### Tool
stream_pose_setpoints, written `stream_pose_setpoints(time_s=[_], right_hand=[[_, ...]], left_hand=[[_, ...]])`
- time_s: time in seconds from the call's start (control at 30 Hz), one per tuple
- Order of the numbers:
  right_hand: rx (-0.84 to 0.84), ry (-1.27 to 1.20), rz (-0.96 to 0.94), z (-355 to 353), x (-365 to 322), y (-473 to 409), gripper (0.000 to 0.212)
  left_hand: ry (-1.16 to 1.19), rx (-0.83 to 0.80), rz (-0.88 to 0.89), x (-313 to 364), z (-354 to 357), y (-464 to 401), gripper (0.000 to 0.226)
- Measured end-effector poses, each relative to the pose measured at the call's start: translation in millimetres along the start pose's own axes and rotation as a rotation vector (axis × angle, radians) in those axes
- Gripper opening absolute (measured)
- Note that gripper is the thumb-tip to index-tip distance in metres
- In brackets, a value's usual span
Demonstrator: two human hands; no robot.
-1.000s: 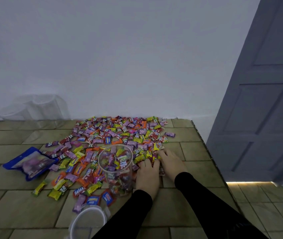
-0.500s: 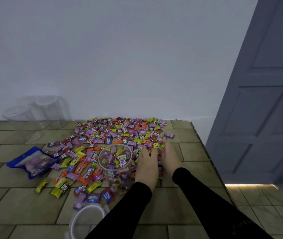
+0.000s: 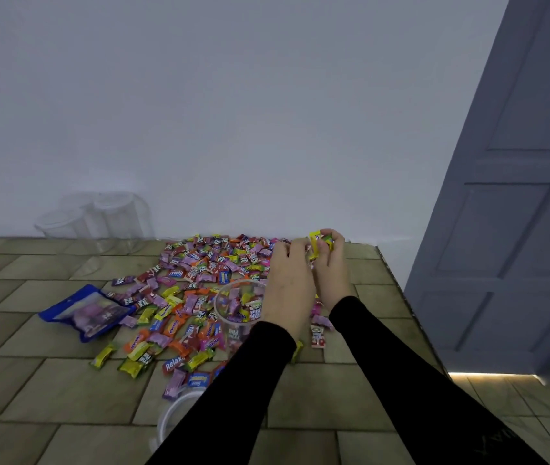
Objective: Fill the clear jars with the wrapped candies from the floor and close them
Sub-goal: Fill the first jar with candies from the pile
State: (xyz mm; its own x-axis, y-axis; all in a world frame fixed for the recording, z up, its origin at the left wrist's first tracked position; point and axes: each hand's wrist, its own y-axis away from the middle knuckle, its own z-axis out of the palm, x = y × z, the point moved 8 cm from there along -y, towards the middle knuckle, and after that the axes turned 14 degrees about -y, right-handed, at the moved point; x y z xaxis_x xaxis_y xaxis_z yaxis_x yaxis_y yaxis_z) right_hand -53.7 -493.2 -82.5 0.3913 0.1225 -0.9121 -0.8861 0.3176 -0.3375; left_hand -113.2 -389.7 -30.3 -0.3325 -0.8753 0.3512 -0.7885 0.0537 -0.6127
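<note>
Both hands point(image 3: 310, 263) cup candies point(image 3: 317, 248) beside one open jar point(image 3: 238, 305) (three stand behind).

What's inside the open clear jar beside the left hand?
The open clear plastic jar holds several wrapped candies, partly filling it. The left hand and sleeve hide its right side.

Left hand point(image 3: 288, 280) and right hand point(image 3: 330, 266) side by side, raised, fingers curled, cupping yellow wrapped candies point(image 3: 315, 246) between them; black-sleeved forearms extend forward.
</note>
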Motion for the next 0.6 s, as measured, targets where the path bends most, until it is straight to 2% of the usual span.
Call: stream_pose_setpoints(time_s=[0.2,0.5,0.6], right_hand=[[0.005,-0.01,-0.091,26,-37,10,0.012],[-0.017,-0.241,0.022,64,-50,23,0.016],[-0.011,-0.198,0.005,66,-49,27,0.017]], left_hand=[[0.16,0.043,-0.022,-27,-48,-5,0.023],[0.488,0.033,-0.184,-89,-65,12,0.019],[0.514,0.038,-0.233,-98,-66,20,0.029]])
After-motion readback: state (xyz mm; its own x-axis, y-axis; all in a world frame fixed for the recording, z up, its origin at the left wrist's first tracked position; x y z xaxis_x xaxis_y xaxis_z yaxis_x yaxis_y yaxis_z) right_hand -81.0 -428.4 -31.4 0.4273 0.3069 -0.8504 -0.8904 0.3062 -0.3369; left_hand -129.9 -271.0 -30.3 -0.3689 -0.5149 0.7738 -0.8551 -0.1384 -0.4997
